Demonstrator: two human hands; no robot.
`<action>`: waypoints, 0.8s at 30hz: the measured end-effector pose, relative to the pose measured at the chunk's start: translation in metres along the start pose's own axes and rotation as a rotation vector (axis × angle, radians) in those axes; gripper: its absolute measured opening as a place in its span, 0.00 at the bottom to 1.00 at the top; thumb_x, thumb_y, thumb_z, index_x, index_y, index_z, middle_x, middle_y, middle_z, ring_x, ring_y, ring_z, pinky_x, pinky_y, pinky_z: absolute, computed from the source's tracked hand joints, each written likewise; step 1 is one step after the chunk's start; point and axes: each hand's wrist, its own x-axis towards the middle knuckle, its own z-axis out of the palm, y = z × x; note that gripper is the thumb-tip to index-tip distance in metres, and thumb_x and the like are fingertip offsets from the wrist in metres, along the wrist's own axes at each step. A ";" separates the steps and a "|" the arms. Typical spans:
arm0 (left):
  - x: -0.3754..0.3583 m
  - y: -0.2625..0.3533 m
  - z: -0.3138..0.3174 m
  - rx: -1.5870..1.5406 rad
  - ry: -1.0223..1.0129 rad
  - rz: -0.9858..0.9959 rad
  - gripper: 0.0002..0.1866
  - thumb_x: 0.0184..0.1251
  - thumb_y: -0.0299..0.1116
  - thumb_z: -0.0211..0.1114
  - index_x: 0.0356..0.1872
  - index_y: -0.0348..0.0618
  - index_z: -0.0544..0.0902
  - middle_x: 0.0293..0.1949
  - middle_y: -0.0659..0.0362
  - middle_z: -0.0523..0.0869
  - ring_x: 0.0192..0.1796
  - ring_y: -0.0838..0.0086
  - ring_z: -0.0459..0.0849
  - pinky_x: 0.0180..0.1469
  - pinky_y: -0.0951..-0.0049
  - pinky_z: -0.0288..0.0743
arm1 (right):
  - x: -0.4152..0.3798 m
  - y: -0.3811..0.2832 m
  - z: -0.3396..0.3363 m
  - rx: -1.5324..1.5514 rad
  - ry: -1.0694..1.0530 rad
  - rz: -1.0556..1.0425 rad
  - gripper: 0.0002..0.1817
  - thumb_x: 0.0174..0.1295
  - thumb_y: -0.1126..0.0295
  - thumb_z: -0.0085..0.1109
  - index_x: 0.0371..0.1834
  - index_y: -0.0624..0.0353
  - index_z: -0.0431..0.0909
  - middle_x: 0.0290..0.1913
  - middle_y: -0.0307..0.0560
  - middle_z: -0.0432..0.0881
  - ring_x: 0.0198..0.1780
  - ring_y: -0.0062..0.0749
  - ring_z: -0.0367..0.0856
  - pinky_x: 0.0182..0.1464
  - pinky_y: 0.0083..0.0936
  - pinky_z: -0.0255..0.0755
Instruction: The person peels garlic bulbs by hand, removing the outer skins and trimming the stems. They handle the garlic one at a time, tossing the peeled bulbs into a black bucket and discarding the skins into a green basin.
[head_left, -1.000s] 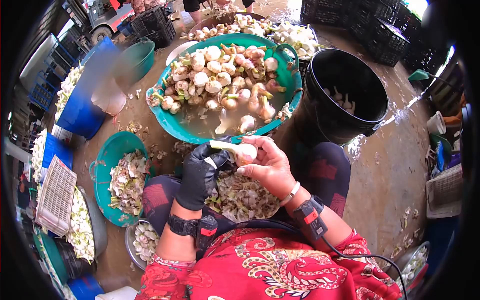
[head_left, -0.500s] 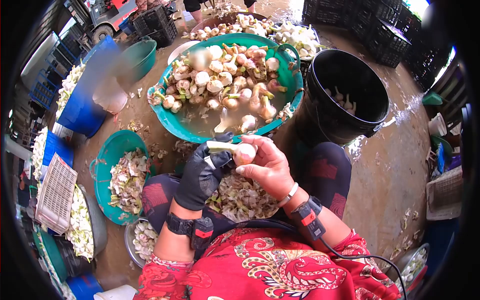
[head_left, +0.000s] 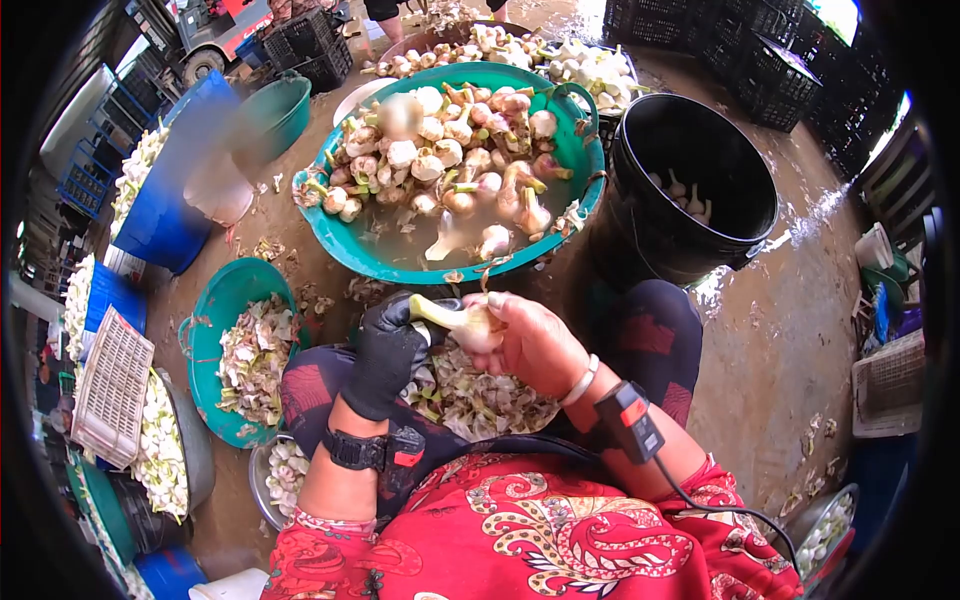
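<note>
A garlic bulb [head_left: 476,329] with a pale green stem is held between my two hands, above my lap. My left hand [head_left: 386,352], in a black glove, is closed at the stem end, with something small and whitish showing by its thumb. Bare fingers of my right hand [head_left: 535,345] wrap round the bulb's right side, where a thin strip of skin or root sticks up. Below both hands lies a heap of garlic peelings [head_left: 485,395]. Just beyond them stands a green tub [head_left: 375,268] with many unpeeled garlic bulbs [head_left: 430,165] in murky water.
To the right is a black bucket [head_left: 640,220] with several bulbs inside. A smaller green basin [head_left: 207,375] of peelings sits on the left, near a metal bowl [head_left: 262,490] of garlic. Blue containers [head_left: 180,225] line the left side; black crates [head_left: 765,85] stand at the back right.
Both hands have dropped slightly toward my lap with the garlic bulb. The right hand has turned over the bulb, its fingers now wrapped round it, and a strip stands up from it.
</note>
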 end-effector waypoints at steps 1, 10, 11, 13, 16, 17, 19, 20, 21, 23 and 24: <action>0.002 0.002 -0.005 -0.001 0.003 -0.002 0.14 0.57 0.18 0.61 0.45 0.36 0.84 0.43 0.56 0.87 0.46 0.72 0.85 0.48 0.71 0.79 | 0.000 -0.002 -0.001 0.097 -0.070 0.140 0.21 0.69 0.53 0.46 0.51 0.60 0.72 0.32 0.48 0.81 0.28 0.30 0.80 0.26 0.20 0.73; 0.009 0.002 -0.004 -0.210 -0.046 -0.111 0.28 0.58 0.29 0.67 0.62 0.35 0.73 0.54 0.56 0.81 0.50 0.76 0.81 0.54 0.76 0.75 | 0.003 0.013 -0.018 0.342 -0.338 0.216 0.30 0.66 0.47 0.52 0.61 0.60 0.68 0.44 0.54 0.81 0.38 0.38 0.85 0.31 0.21 0.78; 0.009 -0.002 -0.007 -0.143 -0.005 -0.011 0.24 0.61 0.25 0.65 0.60 0.37 0.75 0.54 0.57 0.81 0.47 0.77 0.81 0.50 0.77 0.77 | 0.002 0.007 -0.018 0.283 -0.243 0.191 0.30 0.66 0.48 0.52 0.61 0.59 0.68 0.46 0.54 0.81 0.39 0.39 0.85 0.32 0.22 0.78; -0.003 -0.008 -0.007 -0.288 -0.022 -0.224 0.23 0.62 0.20 0.62 0.61 0.37 0.75 0.56 0.57 0.81 0.51 0.76 0.80 0.55 0.74 0.75 | 0.002 0.009 -0.026 0.228 -0.152 0.153 0.28 0.67 0.49 0.51 0.63 0.56 0.66 0.48 0.54 0.81 0.40 0.41 0.85 0.36 0.24 0.80; -0.003 0.009 0.011 -0.343 -0.035 -0.127 0.25 0.61 0.19 0.62 0.62 0.37 0.74 0.57 0.56 0.80 0.56 0.75 0.78 0.60 0.73 0.72 | 0.005 0.005 -0.020 0.240 -0.130 0.155 0.27 0.67 0.50 0.52 0.63 0.55 0.66 0.49 0.54 0.80 0.41 0.44 0.85 0.39 0.28 0.82; -0.003 0.011 0.013 -0.372 -0.055 -0.027 0.27 0.60 0.18 0.63 0.63 0.36 0.74 0.58 0.56 0.79 0.57 0.75 0.77 0.61 0.72 0.71 | 0.006 0.003 -0.020 0.227 -0.135 0.162 0.26 0.67 0.51 0.52 0.61 0.55 0.67 0.49 0.52 0.81 0.42 0.44 0.85 0.40 0.31 0.83; -0.003 0.014 0.014 -0.371 -0.099 -0.038 0.27 0.60 0.18 0.63 0.64 0.36 0.73 0.59 0.56 0.79 0.58 0.74 0.77 0.61 0.72 0.71 | 0.007 0.001 -0.023 0.231 -0.114 0.169 0.24 0.67 0.52 0.53 0.61 0.54 0.68 0.50 0.52 0.81 0.42 0.44 0.85 0.40 0.31 0.83; -0.001 0.015 0.014 -0.366 -0.147 -0.050 0.28 0.59 0.18 0.63 0.64 0.36 0.72 0.60 0.56 0.78 0.59 0.74 0.76 0.61 0.72 0.72 | 0.008 -0.001 -0.025 0.239 -0.092 0.169 0.23 0.67 0.53 0.53 0.60 0.53 0.69 0.50 0.52 0.81 0.41 0.45 0.85 0.40 0.31 0.83; -0.001 0.015 0.015 -0.364 -0.153 -0.054 0.28 0.59 0.18 0.63 0.64 0.36 0.72 0.60 0.56 0.78 0.59 0.74 0.76 0.61 0.72 0.72 | 0.006 -0.004 -0.024 0.253 -0.097 0.164 0.21 0.67 0.55 0.54 0.57 0.55 0.70 0.47 0.49 0.81 0.42 0.40 0.85 0.41 0.32 0.82; -0.001 0.012 0.016 -0.310 -0.073 -0.082 0.21 0.62 0.19 0.62 0.58 0.35 0.77 0.56 0.55 0.81 0.57 0.73 0.79 0.59 0.73 0.73 | 0.005 -0.004 -0.014 0.200 0.018 0.105 0.20 0.67 0.56 0.54 0.56 0.57 0.70 0.46 0.47 0.81 0.43 0.38 0.84 0.43 0.33 0.81; -0.002 0.011 0.016 -0.283 -0.031 -0.094 0.17 0.63 0.19 0.61 0.54 0.34 0.79 0.54 0.54 0.83 0.55 0.73 0.80 0.58 0.73 0.73 | 0.008 -0.002 -0.009 0.141 0.129 0.049 0.19 0.67 0.58 0.54 0.55 0.59 0.70 0.44 0.46 0.81 0.43 0.36 0.83 0.44 0.33 0.80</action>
